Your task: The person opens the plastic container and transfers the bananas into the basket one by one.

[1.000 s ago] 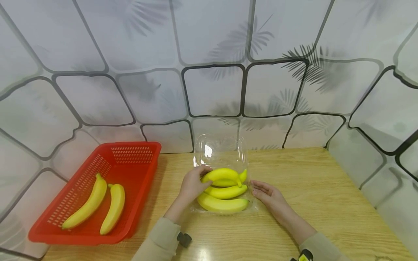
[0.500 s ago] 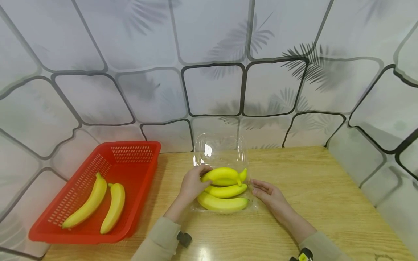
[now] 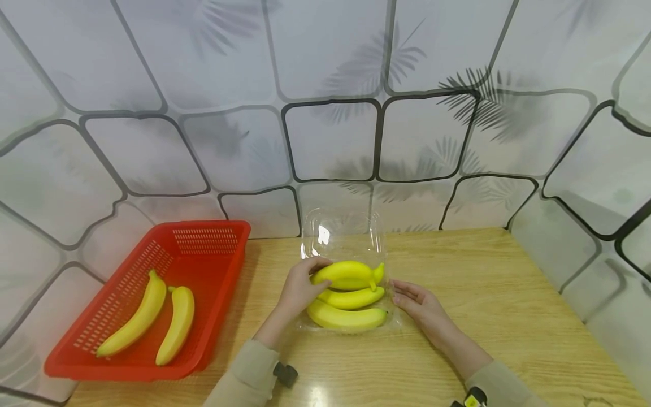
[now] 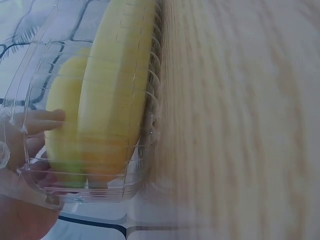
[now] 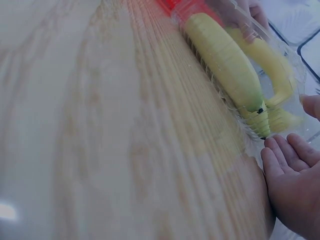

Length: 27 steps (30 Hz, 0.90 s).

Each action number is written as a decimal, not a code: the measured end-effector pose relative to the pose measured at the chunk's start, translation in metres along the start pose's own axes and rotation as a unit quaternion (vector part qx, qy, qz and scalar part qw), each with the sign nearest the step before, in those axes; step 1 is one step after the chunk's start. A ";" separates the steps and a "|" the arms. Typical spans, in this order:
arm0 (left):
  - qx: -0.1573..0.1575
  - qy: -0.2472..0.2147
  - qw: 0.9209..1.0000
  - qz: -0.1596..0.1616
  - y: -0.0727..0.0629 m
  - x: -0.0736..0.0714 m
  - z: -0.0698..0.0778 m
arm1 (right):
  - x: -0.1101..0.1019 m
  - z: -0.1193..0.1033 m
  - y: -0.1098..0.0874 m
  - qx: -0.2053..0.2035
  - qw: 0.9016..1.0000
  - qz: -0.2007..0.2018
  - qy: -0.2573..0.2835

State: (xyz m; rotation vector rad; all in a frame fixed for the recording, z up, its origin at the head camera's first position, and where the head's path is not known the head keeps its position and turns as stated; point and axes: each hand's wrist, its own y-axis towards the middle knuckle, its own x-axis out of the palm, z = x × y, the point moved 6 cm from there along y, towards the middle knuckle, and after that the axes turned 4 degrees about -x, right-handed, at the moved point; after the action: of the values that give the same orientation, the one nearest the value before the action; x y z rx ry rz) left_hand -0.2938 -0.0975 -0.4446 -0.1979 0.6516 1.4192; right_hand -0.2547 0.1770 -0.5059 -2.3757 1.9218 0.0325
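A clear plastic clamshell box (image 3: 394,325) stands on the table, its lid (image 3: 342,232) tipped up at the back. Several yellow bananas lie in it, the front one (image 3: 348,316) lengthwise along the near wall. From the left, my left hand (image 3: 300,288) grips the upper banana (image 3: 343,273) near its end, thumb in front and fingers behind. That banana lies over another at the back. At the box's right end, my right hand (image 3: 422,308) rests with fairly straight fingers by the clear wall; in the right wrist view those fingers (image 5: 285,152) are beside the banana tips.
A red plastic basket (image 3: 221,316) stands to the left with two bananas (image 3: 175,325) inside. Behind the wooden table (image 3: 483,282) rises a patterned wall (image 3: 330,141), close to the raised lid. Another wall borders the table's right side.
The upper banana has shifted slightly left and turned a little in my left hand. My right hand stays in place at the box's right end.
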 end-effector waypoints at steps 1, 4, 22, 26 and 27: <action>0.004 -0.004 1.000 0.000 0.000 0.000 0.000 | 0.000 0.000 0.000 0.000 1.000 0.001 0.000; 0.018 -0.016 1.000 0.001 -0.001 -0.001 0.001 | 0.000 0.000 0.000 0.001 1.000 0.001 0.000; 0.016 -0.105 0.994 0.035 -0.006 -0.009 0.006 | 0.000 0.000 -0.001 0.004 1.000 -0.008 0.001; -0.004 -0.120 0.992 0.044 -0.006 -0.012 0.005 | 0.000 0.000 -0.001 0.005 1.000 -0.009 0.005; -0.008 -0.121 0.992 0.044 -0.007 -0.013 0.005 | 0.000 0.000 -0.001 0.005 1.000 -0.009 0.006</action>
State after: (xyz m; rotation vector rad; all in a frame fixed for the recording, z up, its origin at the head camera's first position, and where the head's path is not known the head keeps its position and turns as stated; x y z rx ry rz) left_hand -0.2861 -0.1072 -0.4350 -0.0088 0.4529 1.5060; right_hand -0.2537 0.1772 -0.5059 -2.3914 1.9017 0.0069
